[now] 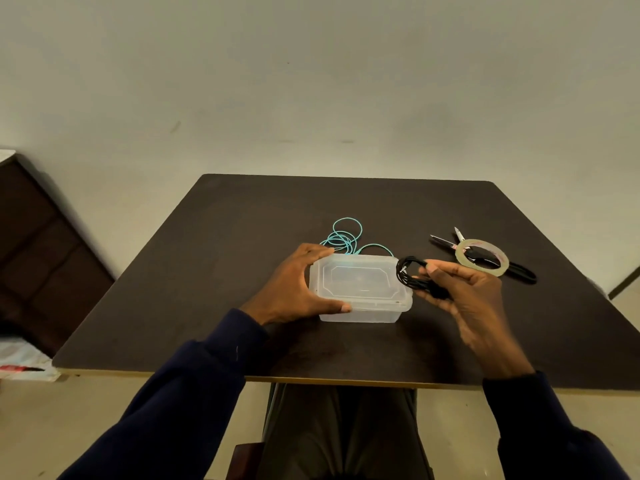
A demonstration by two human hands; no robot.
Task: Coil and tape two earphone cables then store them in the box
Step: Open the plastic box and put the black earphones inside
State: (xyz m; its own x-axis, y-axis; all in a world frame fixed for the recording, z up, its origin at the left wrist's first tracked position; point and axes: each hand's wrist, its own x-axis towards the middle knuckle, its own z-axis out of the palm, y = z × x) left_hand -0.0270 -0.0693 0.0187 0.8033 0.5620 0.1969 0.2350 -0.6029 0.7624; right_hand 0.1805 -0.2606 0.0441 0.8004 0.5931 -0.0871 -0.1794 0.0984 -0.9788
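Dark table (225, 244) set against a pale wall (311, 81). At its centre the left hand (294, 285) clasps the lidded clear box (360, 285) (thumb in front, fingers behind). Just right of it, the right hand (464, 292) pinches the coiled black cable (415, 275). The teal cable (343, 237) lies loose behind the box.

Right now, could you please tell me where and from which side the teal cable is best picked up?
Probably pinch the teal cable where its loops bunch together, coming from above: it lies flat on the table, and the box blocks the near side.
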